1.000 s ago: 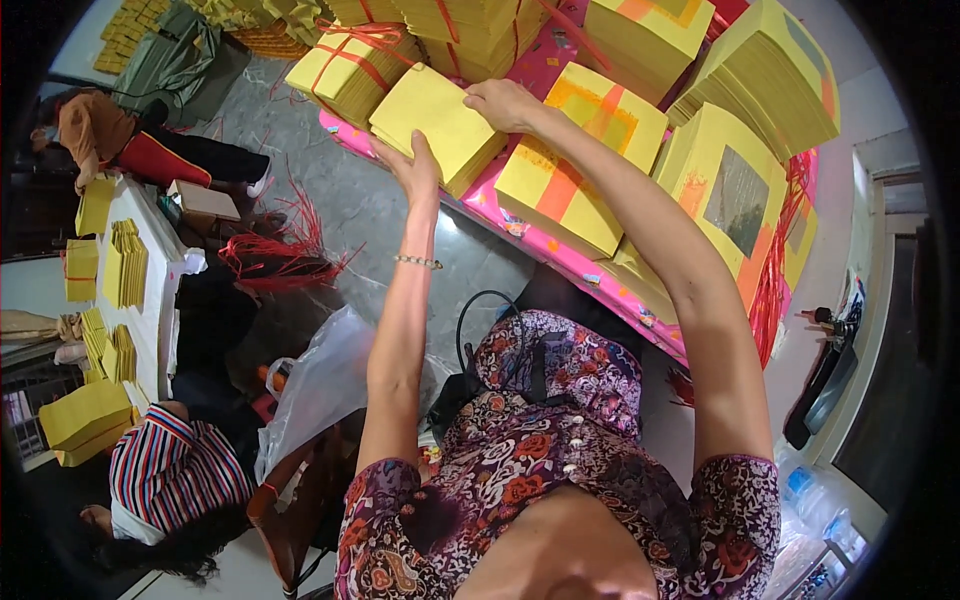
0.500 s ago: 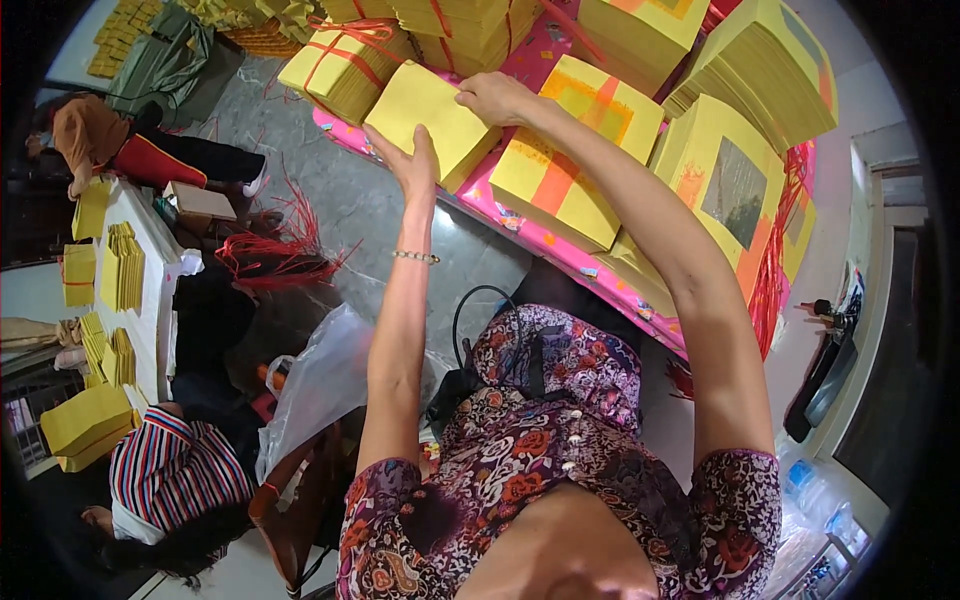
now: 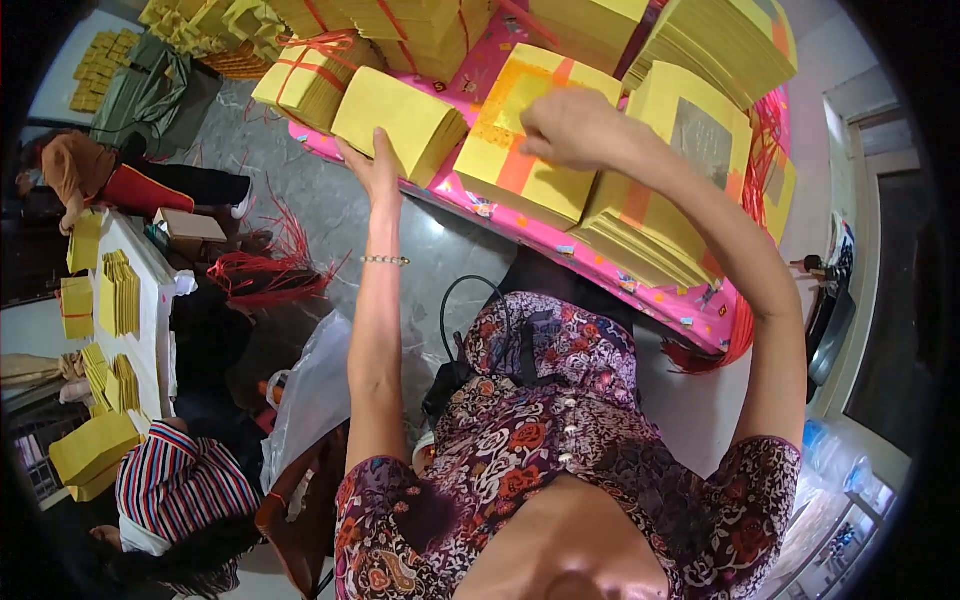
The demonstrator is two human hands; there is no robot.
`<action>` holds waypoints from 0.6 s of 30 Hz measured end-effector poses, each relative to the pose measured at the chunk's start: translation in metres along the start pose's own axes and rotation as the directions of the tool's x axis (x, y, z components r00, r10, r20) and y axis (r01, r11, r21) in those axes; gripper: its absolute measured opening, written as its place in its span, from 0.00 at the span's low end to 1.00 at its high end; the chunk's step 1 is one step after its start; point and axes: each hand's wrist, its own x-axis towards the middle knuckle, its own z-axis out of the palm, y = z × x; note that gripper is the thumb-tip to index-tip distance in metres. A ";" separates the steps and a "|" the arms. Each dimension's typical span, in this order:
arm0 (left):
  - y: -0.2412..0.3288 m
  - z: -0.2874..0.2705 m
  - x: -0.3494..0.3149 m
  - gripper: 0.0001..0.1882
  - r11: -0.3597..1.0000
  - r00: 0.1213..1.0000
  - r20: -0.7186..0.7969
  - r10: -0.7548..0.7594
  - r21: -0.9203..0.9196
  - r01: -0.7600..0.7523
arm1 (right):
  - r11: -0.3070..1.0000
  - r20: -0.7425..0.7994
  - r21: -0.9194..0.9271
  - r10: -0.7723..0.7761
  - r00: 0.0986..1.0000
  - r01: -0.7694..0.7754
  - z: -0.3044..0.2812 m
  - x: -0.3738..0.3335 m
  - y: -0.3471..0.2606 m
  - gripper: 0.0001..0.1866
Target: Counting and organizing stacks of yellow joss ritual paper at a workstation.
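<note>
My left hand [image 3: 375, 172] rests against the near side of a squared stack of yellow paper [image 3: 400, 112], thumb and fingers spread. That stack carries no tie and sits at the table's near edge. Above a second, larger yellow paper stack [image 3: 545, 185] with orange bands hovers my right hand [image 3: 572, 128]. Its fingers are curled in, and their tips are turned away, so I cannot make out whether anything is in them. Left of the untied stack is a bundle [image 3: 305, 85] tied with red string.
More yellow stacks [image 3: 690, 120] crowd the pink-covered table [image 3: 520, 225]. Red strings [image 3: 765, 150] hang over its right end. A red string heap [image 3: 275, 265] lies on the floor. At left, one person [image 3: 85, 165] stands and another in stripes [image 3: 185, 480] sits by a white table [image 3: 150, 310].
My right hand has left the untied stack's far corner and moved right, over the orange-banded stack. My left hand stays at the stack. The whole view has shifted a little.
</note>
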 end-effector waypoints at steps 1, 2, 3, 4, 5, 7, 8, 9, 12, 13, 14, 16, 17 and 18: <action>0.002 0.003 0.000 0.41 1.000 1.000 0.007 0.000 -0.004 0.000 | 0.999 0.054 -0.039 0.032 0.998 -0.030 0.009 -0.009 -0.001 0.18; 0.005 0.004 -0.001 0.40 0.999 1.000 0.013 -0.027 -0.045 0.028 | 0.999 0.051 -0.039 0.038 0.998 -0.036 0.015 -0.016 -0.003 0.18; 0.006 0.003 0.000 0.40 0.995 0.998 0.016 -0.053 -0.084 0.054 | 0.997 0.105 -0.045 0.060 0.993 -0.056 0.021 -0.021 -0.007 0.20; 0.006 0.001 0.000 0.40 0.995 0.999 0.016 -0.050 -0.084 0.051 | 0.996 0.159 -0.051 0.081 0.984 -0.074 0.026 -0.025 -0.009 0.22; 0.007 0.000 0.000 0.40 0.992 0.997 -0.013 -0.074 -0.100 0.073 | 0.996 0.156 -0.051 0.079 0.985 -0.072 0.033 -0.028 -0.011 0.22; 0.010 -0.003 -0.002 0.39 0.989 0.994 -0.042 -0.097 -0.116 0.091 | 0.998 0.043 -0.062 0.030 0.999 -0.027 0.046 -0.033 -0.012 0.25; 0.011 -0.006 -0.004 0.37 0.991 0.984 -0.155 -0.089 0.082 0.102 | 0.997 -0.013 -0.074 -0.006 1.000 0.005 0.051 -0.035 -0.013 0.27; 0.012 -0.009 -0.006 0.35 0.953 0.963 -0.262 -0.058 0.274 0.132 | 0.997 -0.016 -0.073 -0.010 1.000 0.009 0.057 -0.034 -0.015 0.27; 0.045 0.002 -0.029 0.31 0.728 0.890 -0.097 0.446 0.617 -0.297 | 0.989 -0.159 -0.148 -0.037 0.987 0.013 0.066 -0.038 -0.010 0.24; 0.062 0.007 -0.039 0.31 0.727 0.889 -0.093 0.448 0.616 -0.302 | 0.986 -0.176 -0.165 -0.065 0.982 0.035 0.067 -0.039 -0.009 0.22; 0.080 0.015 -0.049 0.27 0.757 0.900 0.049 0.434 0.521 -0.394 | 0.982 -0.193 -0.182 -0.089 0.977 0.053 0.067 -0.041 -0.007 0.19; 0.093 0.018 -0.063 0.24 0.780 0.886 0.179 0.427 0.423 -0.461 | 0.987 -0.139 -0.155 -0.071 0.988 0.049 0.059 -0.038 -0.011 0.16; 0.094 0.019 -0.067 0.20 0.785 0.840 0.356 0.410 0.332 -0.524 | 0.991 -0.083 -0.128 -0.045 0.996 0.035 0.055 -0.037 -0.012 0.13; 0.099 0.022 -0.072 0.17 0.792 0.759 0.521 0.392 0.229 -0.566 | 0.991 -0.084 -0.128 -0.046 0.995 0.035 0.049 -0.037 -0.013 0.13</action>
